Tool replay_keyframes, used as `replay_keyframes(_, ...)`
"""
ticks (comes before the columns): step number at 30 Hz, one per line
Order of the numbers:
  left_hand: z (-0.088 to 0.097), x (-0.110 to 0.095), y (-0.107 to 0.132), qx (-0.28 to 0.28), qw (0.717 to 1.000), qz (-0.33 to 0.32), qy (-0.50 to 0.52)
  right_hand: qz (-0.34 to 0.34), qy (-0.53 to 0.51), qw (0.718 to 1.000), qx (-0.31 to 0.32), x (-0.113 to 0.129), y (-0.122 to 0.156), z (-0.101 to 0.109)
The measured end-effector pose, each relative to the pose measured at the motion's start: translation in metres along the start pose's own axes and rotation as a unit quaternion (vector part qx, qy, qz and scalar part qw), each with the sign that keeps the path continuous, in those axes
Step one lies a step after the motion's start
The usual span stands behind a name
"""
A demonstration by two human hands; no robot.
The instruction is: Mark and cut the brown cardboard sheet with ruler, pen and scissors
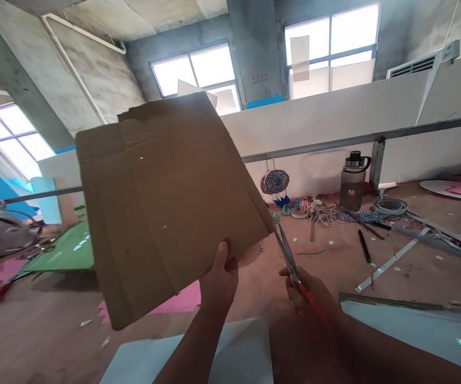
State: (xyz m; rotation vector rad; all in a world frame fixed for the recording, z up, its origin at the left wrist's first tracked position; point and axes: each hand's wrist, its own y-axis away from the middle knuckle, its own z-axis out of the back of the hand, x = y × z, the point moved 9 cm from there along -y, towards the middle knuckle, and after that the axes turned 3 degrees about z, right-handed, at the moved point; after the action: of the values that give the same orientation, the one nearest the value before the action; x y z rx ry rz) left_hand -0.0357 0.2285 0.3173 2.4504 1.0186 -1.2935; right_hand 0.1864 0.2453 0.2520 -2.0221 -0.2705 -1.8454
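Note:
A large brown cardboard sheet [174, 186] is held up, tilted, above the work table. My left hand [220, 280] grips its lower edge, with the thumb on the near face and the fingers behind. My right hand [308, 293] is closed round the red handles of a pair of scissors [289, 256]. The metal blades point up and touch or nearly touch the sheet's lower right corner. A slit runs near the right edge, leaving a narrow strip beside it. Whether the blades have cardboard between them I cannot tell.
On the brown table [250, 309] lie white sheets [238, 346], pink paper [178, 298] and a green board [62, 248]. Further back stand a water bottle [353, 184], tangled cords [318, 210] and a round woven piece [275, 182]. A black pen [364, 246] lies to the right.

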Motion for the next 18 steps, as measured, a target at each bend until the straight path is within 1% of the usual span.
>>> replay_keyframes(1,-0.002,-0.001,0.000,-0.015,1.000,0.003,0.012,-0.004,-0.022,1.000,-0.009,-0.002,0.001,0.001)
replay_keyframes(2,-0.002,0.000,0.001,-0.038,0.998,0.017,0.046,-0.009,-0.043,0.999,-0.017,-0.004,0.002,0.002)
replay_keyframes(4,-0.012,-0.001,0.002,-0.028,0.995,0.041,0.091,-0.010,-0.069,0.997,-0.026,-0.002,0.004,0.003)
replay_keyframes(6,-0.020,-0.004,0.004,-0.018,0.992,0.052,0.110,-0.009,-0.066,0.998,-0.020,0.004,0.007,0.004)
replay_keyframes(9,-0.023,-0.005,0.007,-0.024,0.991,0.067,0.113,-0.013,-0.036,0.999,0.008,0.011,0.009,0.002)
replay_keyframes(11,-0.022,-0.004,0.008,-0.026,0.991,0.074,0.109,-0.003,-0.032,0.999,0.022,0.013,0.008,0.001)
replay_keyframes(12,-0.022,-0.003,0.008,-0.023,0.991,0.075,0.108,0.008,-0.033,0.999,0.019,0.015,0.007,0.002)
replay_keyframes(15,-0.022,-0.002,0.009,-0.003,0.990,0.078,0.119,0.037,-0.022,0.999,-0.022,0.020,0.004,0.009)
replay_keyframes(18,-0.023,-0.004,0.011,0.018,0.988,0.086,0.126,0.044,-0.002,0.998,-0.039,0.029,0.000,0.012)
